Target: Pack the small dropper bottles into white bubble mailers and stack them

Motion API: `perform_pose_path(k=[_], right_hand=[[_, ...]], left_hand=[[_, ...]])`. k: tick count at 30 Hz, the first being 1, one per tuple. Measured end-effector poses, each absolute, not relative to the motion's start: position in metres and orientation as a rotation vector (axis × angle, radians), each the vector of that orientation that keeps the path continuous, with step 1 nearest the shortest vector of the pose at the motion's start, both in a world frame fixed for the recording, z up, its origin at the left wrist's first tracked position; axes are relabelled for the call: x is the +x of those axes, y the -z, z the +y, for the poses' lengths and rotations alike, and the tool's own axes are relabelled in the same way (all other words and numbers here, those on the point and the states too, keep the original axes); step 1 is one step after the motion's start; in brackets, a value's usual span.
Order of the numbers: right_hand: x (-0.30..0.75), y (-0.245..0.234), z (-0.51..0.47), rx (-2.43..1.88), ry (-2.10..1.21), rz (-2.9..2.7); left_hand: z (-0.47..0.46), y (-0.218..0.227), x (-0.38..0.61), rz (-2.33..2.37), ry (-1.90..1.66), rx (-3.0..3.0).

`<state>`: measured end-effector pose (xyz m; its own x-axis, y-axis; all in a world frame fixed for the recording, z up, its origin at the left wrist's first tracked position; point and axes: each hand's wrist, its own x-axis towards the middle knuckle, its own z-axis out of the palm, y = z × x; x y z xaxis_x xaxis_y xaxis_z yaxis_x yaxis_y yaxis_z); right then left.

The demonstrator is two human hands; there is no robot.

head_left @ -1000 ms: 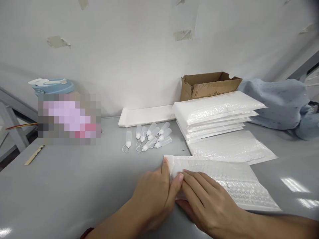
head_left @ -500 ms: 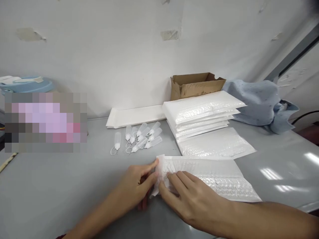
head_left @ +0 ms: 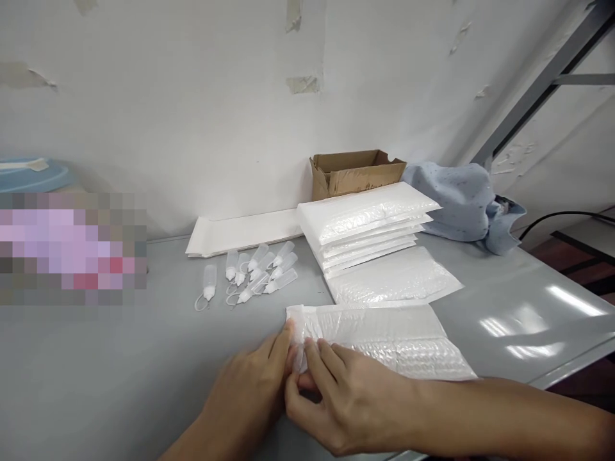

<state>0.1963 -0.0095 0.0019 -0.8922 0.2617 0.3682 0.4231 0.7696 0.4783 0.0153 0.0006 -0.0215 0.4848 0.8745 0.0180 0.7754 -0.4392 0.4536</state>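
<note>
A white bubble mailer (head_left: 384,336) lies flat on the grey table (head_left: 120,371) in front of me. My left hand (head_left: 252,394) and my right hand (head_left: 346,400) meet at its left end, fingers pinched on the flap edge. Just beyond lies another flat mailer (head_left: 394,282), and behind that a stack of mailers (head_left: 365,221). Several small clear dropper bottles (head_left: 254,272) with white tips lie to the left of the stack, about a hand's length beyond my left hand.
An open cardboard box (head_left: 355,171) stands against the wall behind the stack. A blue-grey cloth (head_left: 461,202) is bunched at the right. Flat white envelopes (head_left: 240,234) lie along the wall. The table's edge runs down the right side (head_left: 567,371). A blurred patch covers something at left.
The camera has swung right, so everything sits further left in view. My fingers have gone from pressing flat on the mailer's left end to pinching its flap edge between both hands.
</note>
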Motion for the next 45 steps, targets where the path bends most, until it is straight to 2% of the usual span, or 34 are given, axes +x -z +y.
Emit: perform_pose_path(k=[3, 6, 15, 21, 26, 29, 33, 37, 41, 45], right_hand=[[0.196, -0.002, -0.008, -0.54, 0.722, -2.698], [0.199, -0.002, -0.008, -0.573, 0.584, -2.749], [0.204, -0.003, -0.011, -0.569, 0.537, -2.781], [0.206, -0.005, -0.009, -0.642, 0.363, -2.812], [0.209, -0.003, -0.005, -0.751, 0.239, -2.771], [0.209, -0.006, -0.009, -0.767, 0.312, -2.658], [0.21, -0.014, -0.023, -0.544, 0.485, -2.431], [0.215, -0.01, -0.031, -0.298, 0.466, -2.391], [0.217, 0.007, -0.031, -0.025, 0.286, -2.678], [0.216, 0.021, -0.034, -0.014, 0.1, -2.858]], left_hand=[[0.003, 0.026, 0.011, 1.335, -0.254, 2.568], [0.007, 0.027, 0.004, 1.148, -0.308, 2.687], [0.013, -0.005, -0.007, 1.006, -0.242, 2.59], [0.013, 0.0, -0.009, 0.953, -0.296, 2.685], [0.013, 0.02, 0.001, 0.878, -0.566, 2.824], [0.013, 0.024, 0.005, 0.798, -0.752, 2.827], [0.011, 0.017, 0.004, 0.788, -0.728, 2.678], [0.008, 0.007, 0.003, 1.01, -0.83, 2.422], [-0.001, -0.009, 0.011, 1.294, -0.796, 2.125], [-0.006, -0.018, 0.034, 1.213, -0.755, 1.745]])
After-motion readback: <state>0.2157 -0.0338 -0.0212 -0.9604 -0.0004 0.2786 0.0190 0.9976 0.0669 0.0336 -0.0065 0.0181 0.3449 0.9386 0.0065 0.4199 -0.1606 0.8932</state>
